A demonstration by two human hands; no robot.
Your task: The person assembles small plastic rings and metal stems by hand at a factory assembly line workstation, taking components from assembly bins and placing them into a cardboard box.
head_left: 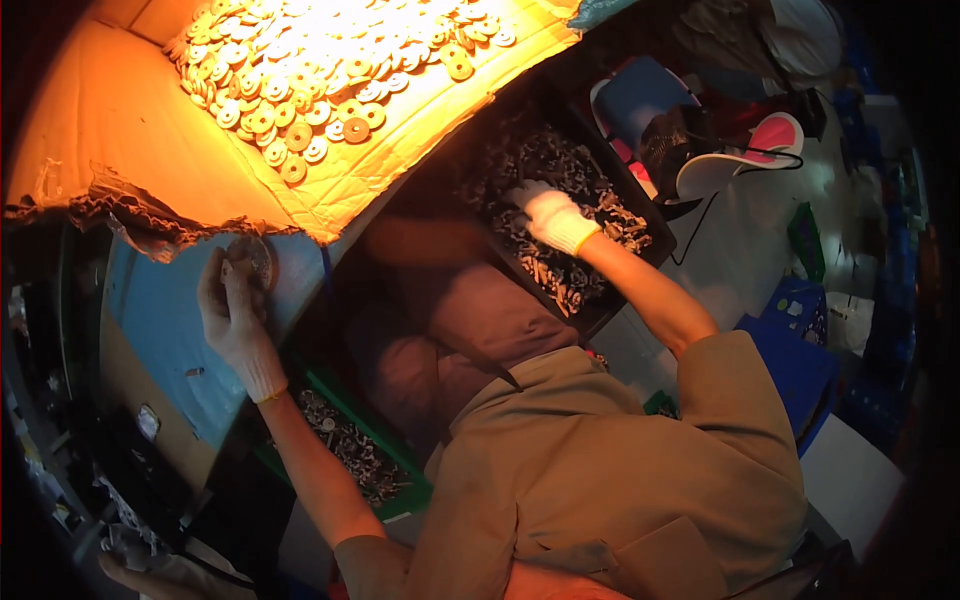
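Observation:
My left hand (236,330), in a white glove, is at the left beside a blue surface (160,310), just below the torn edge of a cardboard box (120,110). Its fingers are closed around a round, disc-like piece (262,262) that is partly hidden. In a dark bin (655,215) ahead and to the right, my right hand (555,215), also gloved, is down among many small metal screws (570,275). Those fingers look curled, their tips partly hidden by the pieces and shadow. Brightly lit washers (300,110) lie heaped in the cardboard box.
A green bin (415,490) of small metal parts stands below my left forearm. Right of the dark bin lie a pink and white visor-like item (745,155) and a thin dark cable (693,235). Farther right are blue bins (795,375). Another person's hand (130,570) shows at lower left.

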